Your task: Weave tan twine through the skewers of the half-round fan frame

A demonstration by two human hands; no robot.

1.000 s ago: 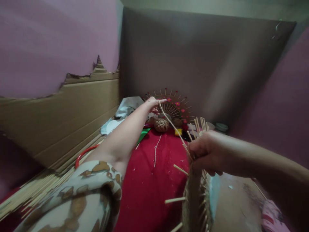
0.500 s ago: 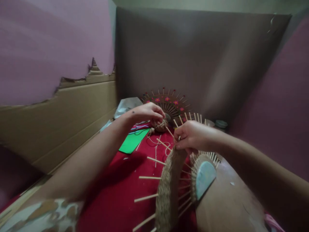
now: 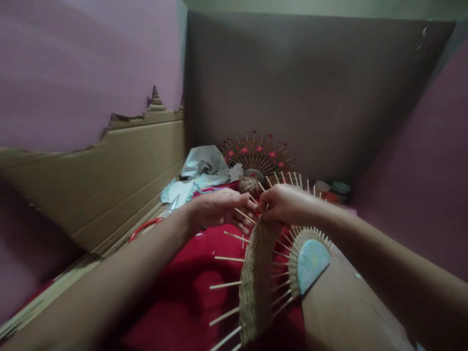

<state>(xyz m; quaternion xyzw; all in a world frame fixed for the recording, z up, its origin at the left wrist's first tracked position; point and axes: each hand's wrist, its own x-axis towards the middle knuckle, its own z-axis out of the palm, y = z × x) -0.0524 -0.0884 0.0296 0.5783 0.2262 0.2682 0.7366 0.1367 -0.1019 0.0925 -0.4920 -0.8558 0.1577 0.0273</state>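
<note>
Pinching with the right hand (image 3: pixel 281 202) at the far part of the woven fan (image 3: pixel 250 273); holding the left hand (image 3: pixel 224 208) loosely spread, right by the sticks (image 3: pixel 225 285). Over red cloth (image 3: pixel 204 273), now, with a pale-blue half-disc (image 3: pixel 313 263) on the right! Beyond, past a twine ball (image 3: pixel 249 185), to a flowered fan (image 3: pixel 252 149).

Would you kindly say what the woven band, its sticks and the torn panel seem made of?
Woven band: twisted twine, perhaps jute, matte, showing ropy rows.
Sticks: probably bamboo or wood, bare, being pale and straight.
Torn panel: likely cardboard, dull brown, its ragged edge ridged.
</note>
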